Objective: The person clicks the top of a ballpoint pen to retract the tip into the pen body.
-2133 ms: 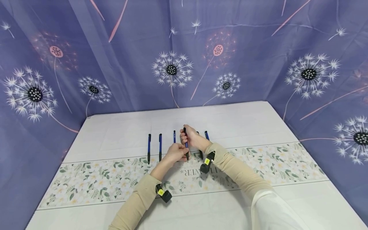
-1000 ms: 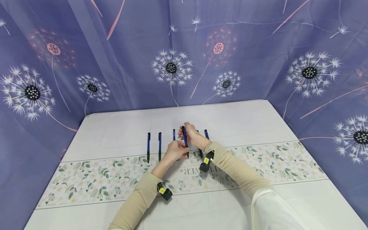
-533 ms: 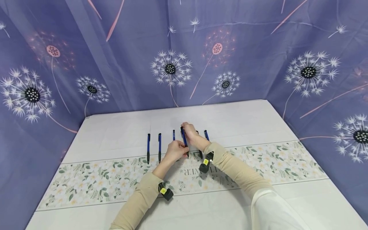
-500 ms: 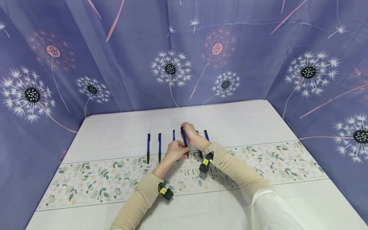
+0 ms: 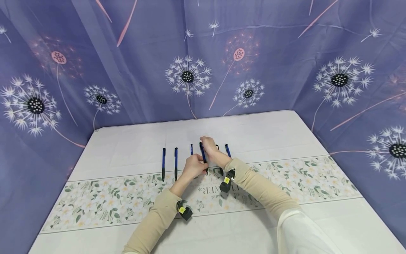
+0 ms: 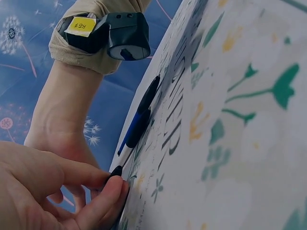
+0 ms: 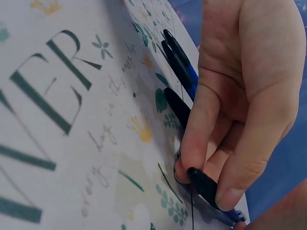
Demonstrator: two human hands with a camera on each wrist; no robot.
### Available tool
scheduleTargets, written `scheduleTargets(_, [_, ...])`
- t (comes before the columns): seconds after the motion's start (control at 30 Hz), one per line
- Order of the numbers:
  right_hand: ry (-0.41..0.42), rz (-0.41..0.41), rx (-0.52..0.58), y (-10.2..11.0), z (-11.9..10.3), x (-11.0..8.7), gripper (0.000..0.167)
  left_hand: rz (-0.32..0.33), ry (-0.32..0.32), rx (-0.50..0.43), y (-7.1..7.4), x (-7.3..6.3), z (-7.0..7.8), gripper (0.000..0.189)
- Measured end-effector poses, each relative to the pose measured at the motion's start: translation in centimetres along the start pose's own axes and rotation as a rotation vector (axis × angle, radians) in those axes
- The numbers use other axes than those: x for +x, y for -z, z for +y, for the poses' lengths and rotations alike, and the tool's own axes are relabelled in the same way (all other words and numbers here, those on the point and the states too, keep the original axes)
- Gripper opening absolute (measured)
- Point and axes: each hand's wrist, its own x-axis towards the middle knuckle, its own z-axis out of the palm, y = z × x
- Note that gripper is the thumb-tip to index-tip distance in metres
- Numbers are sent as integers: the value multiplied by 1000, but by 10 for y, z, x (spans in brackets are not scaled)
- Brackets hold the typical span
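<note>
My left hand [image 5: 194,166] pinches a blue pen [image 5: 203,153] by its black grip, near the lower end. In the left wrist view, thumb and finger of the left hand [image 6: 57,187] hold the black tip [image 6: 115,171]. My right hand [image 5: 210,148] is at the far, clip end of the same pen; its fingertips are partly hidden. From the right wrist, the left hand [image 7: 240,110] shows with the pen's dark grip [image 7: 204,187], and a bit of the right hand [image 7: 283,213] touches its blue end. The pen lies low, slightly slanted, close to the tabletop.
More blue-and-black pens lie in a row: two on the left [image 5: 163,164], [image 5: 176,164], one partly behind the left hand [image 5: 191,149], two by the right wrist [image 5: 219,161], [image 5: 227,149]. A floral printed strip [image 5: 104,201] crosses the white table [image 5: 133,148]. Purple curtains [image 5: 142,63] stand behind.
The pen has gone from more upright in the right hand's curled fingers to a leftward slant, lower down. The right fingers have drawn to its far end. The left hand stays at the grip.
</note>
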Motion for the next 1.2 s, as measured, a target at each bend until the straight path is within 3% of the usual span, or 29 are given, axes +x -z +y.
scheduleTargets(0.1, [-7, 4, -10, 1, 0, -1, 47, -8, 3, 9, 0, 1, 0, 39])
scheduleTargets(0.23, [-13, -21, 15, 1, -1, -2, 50, -5, -4, 25, -1, 1, 1, 38])
scheduleTargets(0.73, [-18, -20, 18, 1, 2, -3, 48, 24, -55, 145, -2, -1, 1, 38])
scheduleTargets(0.93, [12, -6, 11, 4, 3, -5, 45, 20, -46, 139, -2, 0, 1, 36])
scheduleTargets(1.2, [38, 18, 107, 5, -2, -4, 40, 24, -28, 105, -2, -1, 3, 35])
